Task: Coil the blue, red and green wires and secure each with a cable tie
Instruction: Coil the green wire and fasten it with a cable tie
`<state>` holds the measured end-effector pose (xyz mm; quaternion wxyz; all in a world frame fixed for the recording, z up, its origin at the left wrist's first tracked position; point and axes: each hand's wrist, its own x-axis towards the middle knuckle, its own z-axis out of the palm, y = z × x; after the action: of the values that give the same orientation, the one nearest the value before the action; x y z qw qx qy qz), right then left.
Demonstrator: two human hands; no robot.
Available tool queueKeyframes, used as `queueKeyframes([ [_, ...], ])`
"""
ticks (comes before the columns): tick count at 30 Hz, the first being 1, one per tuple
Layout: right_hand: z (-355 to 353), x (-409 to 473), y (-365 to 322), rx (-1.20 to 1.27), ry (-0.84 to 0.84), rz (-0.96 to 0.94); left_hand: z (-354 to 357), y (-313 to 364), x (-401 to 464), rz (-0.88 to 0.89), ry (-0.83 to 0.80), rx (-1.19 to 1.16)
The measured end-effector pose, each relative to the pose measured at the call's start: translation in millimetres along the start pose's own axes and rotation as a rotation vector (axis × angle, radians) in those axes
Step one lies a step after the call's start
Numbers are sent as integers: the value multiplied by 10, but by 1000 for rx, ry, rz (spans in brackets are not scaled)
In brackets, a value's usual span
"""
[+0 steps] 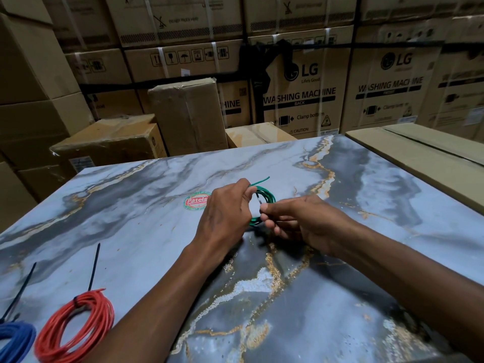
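Green wire coil (265,196): held above the middle of the marble-patterned table (131,205), between both hands; one loose end sticks up and to the right. Left hand (225,213) grips the coil's left side, fingers curled round the strands. Right hand (298,221) pinches a thin black cable tie (259,203) where it crosses the coil's near-right side; whether the tie is fully closed cannot be told.

Red wire coil (76,326): lies flat at the table's near-left, bound with a black tie whose tail (94,268) points away. Blue wire coil (14,341): just left of the red, partly cut by the frame edge, also tied.

Round red-green sticker (195,201) on the table beside the left hand. Stacked cardboard boxes (301,95) stand behind.
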<state>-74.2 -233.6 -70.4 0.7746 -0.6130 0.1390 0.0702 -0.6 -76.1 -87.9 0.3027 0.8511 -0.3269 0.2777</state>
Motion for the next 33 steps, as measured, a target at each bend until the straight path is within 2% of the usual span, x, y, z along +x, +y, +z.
queueKeyframes([
  [8, 65, 40, 24, 200, -14, -22, 44, -56, -20, -103, -17, -68],
  [13, 22, 19, 44, 13, 49, -94, 71, -38, -28, -149, -23, -172],
  [18, 3, 22, 40, -51, 138, -236, 65, -28, -27, -172, -39, -219],
  [22, -37, 40, 98, -457, 174, -532, 65, -17, -29, -199, -45, -257],
  [24, -43, 35, 94, -589, 149, -616, 58, -19, -36, -196, -53, -269],
  [33, -30, 77, 124, -765, 154, -681, 40, -14, -47, -175, -64, -279],
])
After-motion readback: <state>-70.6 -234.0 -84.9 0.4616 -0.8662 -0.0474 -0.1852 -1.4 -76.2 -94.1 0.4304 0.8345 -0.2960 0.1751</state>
